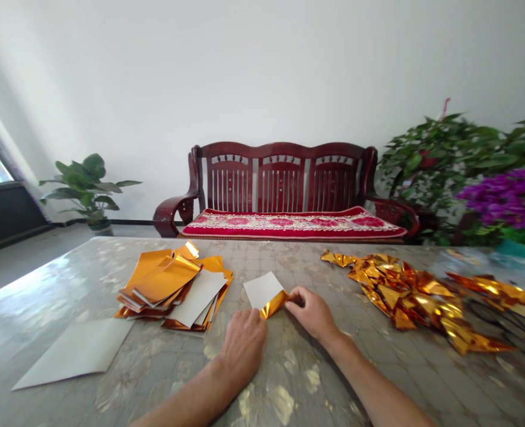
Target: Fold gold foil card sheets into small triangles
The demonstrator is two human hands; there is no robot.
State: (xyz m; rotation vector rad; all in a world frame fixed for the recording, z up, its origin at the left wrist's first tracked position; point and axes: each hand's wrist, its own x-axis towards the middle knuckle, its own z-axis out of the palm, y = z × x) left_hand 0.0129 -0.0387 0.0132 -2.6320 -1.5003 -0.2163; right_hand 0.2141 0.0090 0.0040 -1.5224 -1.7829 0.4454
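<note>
A sheet of gold foil paper (262,289) lies white side up in front of me, its near edge rolled over so a gold strip shows. My left hand (244,338) has its fingers closed on the left end of that folded edge. At the right end, my right hand (307,309) pinches the gold corner between thumb and forefinger. To the left is an untidy stack of gold foil sheets (164,279), some with the white back up. Folded gold foil pieces (400,290) are heaped on the right.
A large pale sheet (75,350) lies at the left of the patterned table (155,379). Clear plastic (462,261) and dark cords (502,323) are at the right edge. Beyond stand a wooden bench (282,184), a potted plant (93,190) and purple flowers (506,196).
</note>
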